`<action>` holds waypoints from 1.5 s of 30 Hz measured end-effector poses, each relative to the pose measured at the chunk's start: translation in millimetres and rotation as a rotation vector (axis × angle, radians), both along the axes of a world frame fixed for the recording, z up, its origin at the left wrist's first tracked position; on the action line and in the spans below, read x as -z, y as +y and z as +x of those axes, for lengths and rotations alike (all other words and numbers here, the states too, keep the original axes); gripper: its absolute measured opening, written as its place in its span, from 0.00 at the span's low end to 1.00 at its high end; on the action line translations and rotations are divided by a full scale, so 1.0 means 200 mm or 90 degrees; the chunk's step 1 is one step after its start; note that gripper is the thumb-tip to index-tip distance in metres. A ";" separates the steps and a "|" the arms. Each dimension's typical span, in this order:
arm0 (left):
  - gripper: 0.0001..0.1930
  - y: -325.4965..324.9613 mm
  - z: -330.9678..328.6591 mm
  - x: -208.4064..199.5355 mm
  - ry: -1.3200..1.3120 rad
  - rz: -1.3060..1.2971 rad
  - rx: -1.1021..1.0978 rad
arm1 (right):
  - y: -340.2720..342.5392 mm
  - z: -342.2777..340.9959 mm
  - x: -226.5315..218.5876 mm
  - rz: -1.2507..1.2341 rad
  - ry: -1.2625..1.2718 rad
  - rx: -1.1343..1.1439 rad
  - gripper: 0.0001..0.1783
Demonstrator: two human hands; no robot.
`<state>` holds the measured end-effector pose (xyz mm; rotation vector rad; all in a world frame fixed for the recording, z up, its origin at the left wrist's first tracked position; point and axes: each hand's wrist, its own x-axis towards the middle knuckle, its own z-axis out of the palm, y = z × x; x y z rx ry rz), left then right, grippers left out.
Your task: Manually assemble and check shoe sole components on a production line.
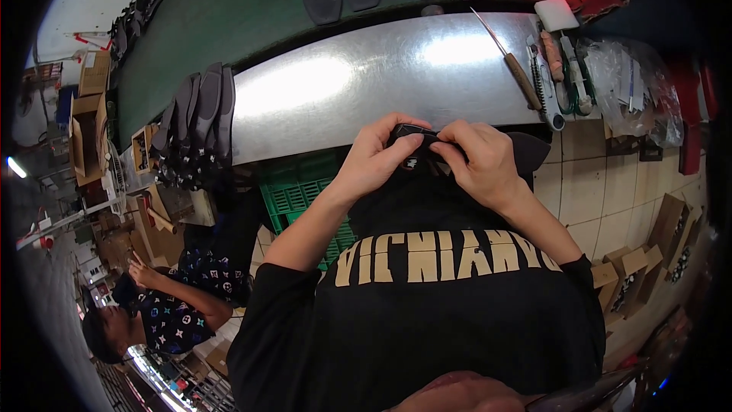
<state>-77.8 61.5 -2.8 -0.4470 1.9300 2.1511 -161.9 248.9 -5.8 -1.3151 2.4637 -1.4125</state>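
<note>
Both of my hands are at the near edge of the metal worktop, in front of my chest. My left hand pinches one end of a black, sole-shaped piece between thumb and fingers. Close beside it, my right hand has its fingers bent onto the same piece, at a dark strap-like edge. The rounded end of the piece juts out to the right, behind my right hand. My fingers hide most of its middle. To the right on the metal top lies an awl with a wooden handle.
Black sole-shaped pieces line the green surface beyond; more are stacked left. A cutter, scissors, white block and plastic bag sit right. A green crate is below; another person is left.
</note>
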 end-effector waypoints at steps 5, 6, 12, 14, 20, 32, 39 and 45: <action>0.08 -0.02 0.00 0.03 0.025 -0.061 -0.009 | -0.04 0.04 -0.03 -0.025 -0.169 0.049 0.09; 0.08 -0.02 0.00 0.03 0.018 -0.052 -0.018 | -0.04 0.03 -0.02 -0.026 -0.169 0.050 0.09; 0.07 -0.10 0.01 0.00 -0.053 -0.032 0.029 | -0.05 -0.03 -0.02 0.005 -0.448 -0.039 0.04; 0.08 -0.11 0.02 0.00 -0.047 -0.017 0.047 | -0.05 -0.10 -0.02 0.052 -0.587 -0.165 0.04; 0.09 -0.26 0.11 0.03 0.012 0.143 -0.190 | -0.05 -0.41 -0.03 -0.238 -0.169 0.221 0.09; 0.16 -0.15 0.05 0.17 -0.080 0.631 -0.528 | -0.01 -0.29 0.06 -0.070 -0.267 0.133 0.15; 0.13 -0.03 -0.05 0.20 -0.173 0.726 -0.488 | -0.12 0.02 0.01 -0.021 -0.629 -0.121 0.31; 0.09 0.02 -0.05 0.16 -0.149 0.716 -0.471 | -0.12 0.04 0.15 -0.124 -0.421 -0.068 0.20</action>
